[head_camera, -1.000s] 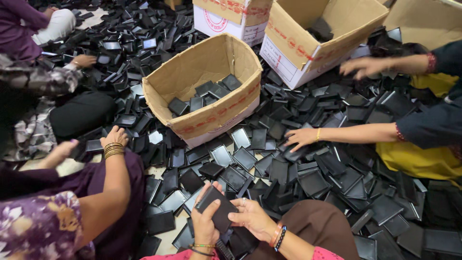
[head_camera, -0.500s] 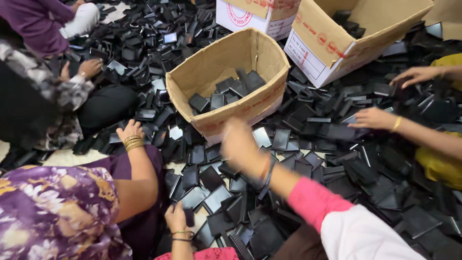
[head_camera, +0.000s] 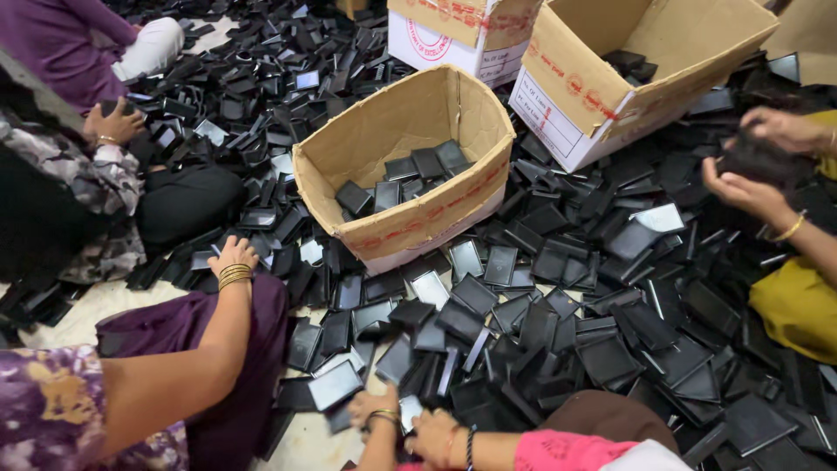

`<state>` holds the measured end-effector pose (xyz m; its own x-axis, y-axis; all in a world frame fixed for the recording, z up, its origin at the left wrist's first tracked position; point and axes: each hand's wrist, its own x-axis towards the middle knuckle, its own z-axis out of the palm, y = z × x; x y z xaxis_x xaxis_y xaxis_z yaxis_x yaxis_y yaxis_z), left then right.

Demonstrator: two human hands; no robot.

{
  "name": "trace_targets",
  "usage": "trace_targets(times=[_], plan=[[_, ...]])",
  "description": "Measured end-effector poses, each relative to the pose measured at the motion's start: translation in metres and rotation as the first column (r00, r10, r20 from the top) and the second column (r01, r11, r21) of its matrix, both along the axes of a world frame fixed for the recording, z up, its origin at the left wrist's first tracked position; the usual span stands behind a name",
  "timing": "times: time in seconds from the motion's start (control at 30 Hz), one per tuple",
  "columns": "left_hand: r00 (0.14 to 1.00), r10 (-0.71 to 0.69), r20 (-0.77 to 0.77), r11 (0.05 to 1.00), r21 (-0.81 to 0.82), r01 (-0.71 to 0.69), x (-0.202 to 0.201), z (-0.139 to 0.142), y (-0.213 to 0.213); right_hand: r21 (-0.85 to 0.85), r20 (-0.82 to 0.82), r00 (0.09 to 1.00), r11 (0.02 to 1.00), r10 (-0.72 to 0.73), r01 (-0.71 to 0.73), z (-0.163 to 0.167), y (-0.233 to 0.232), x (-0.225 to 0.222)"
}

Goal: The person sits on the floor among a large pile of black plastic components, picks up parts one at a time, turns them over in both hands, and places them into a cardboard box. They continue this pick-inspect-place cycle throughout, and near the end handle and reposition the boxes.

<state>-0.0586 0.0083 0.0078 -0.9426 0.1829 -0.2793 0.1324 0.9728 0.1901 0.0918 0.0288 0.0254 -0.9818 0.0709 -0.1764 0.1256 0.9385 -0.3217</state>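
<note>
- Right now, at the bottom middle of the frame, the left hand (head_camera: 373, 408) is down among the flat black cases (head_camera: 558, 349), fingers curled on one at the edge of the heap; how firm the hold is, I cannot tell.
- Just beside it, the right hand (head_camera: 433, 436), pink-sleeved, looks curled low over the same spot; whether it grips anything is hidden.
- Outward and up: the open brown box (head_camera: 488, 174) sits mid-frame within arm's reach, probably so cases can be dropped straight in. Roughly a dozen lie in its bottom.
- Boxes, counted: three clearly, with the brown one central, a white printed box (head_camera: 453, 44) at top middle, and a larger carton (head_camera: 610, 96) at upper right.
- Cases on the floor: far too many to count, spread across nearly the whole frame.
- Other people's hands: one braceleted hand (head_camera: 232, 258) at left resting on the pile, one at upper left (head_camera: 113, 122) closed on a case, two at the right edge (head_camera: 750, 187) working a dark piece.
</note>
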Motion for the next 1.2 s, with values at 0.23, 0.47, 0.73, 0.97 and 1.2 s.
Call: trace_targets(times=[0.23, 0.47, 0.73, 0.97, 1.2], plan=[[0.950, -0.198, 0.243, 0.980, 0.084, 0.182, 0.029, -0.011, 0.002, -0.150, 0.003, 0.939, 0.928, -0.344, 0.340, -0.034, 0.056, 0.048], [0.850, -0.526, 0.041, 0.828, 0.252, 0.500, 0.046, -0.016, -0.013, -0.407, -0.454, 0.399, 0.583, -0.797, 0.703, 0.027, 0.129, 0.131], [0.865, -0.427, -0.262, 0.465, 0.757, 0.459, 0.051, 0.036, -0.014, -0.367, -0.764, 0.208, 0.678, -0.610, 0.637, 0.057, 0.116, 0.144], [0.815, -0.441, 0.375, 0.250, 0.924, -0.290, -0.002, 0.036, -0.044, -0.583, -0.515, 0.103, 0.436, -0.851, 0.685, 0.117, 0.100, 0.119], [0.490, -0.618, 0.615, 0.362, 0.775, -0.518, 0.016, 0.033, -0.043, -0.191, -0.821, 0.479, 0.940, -0.311, 0.283, 0.148, 0.029, 0.065]])
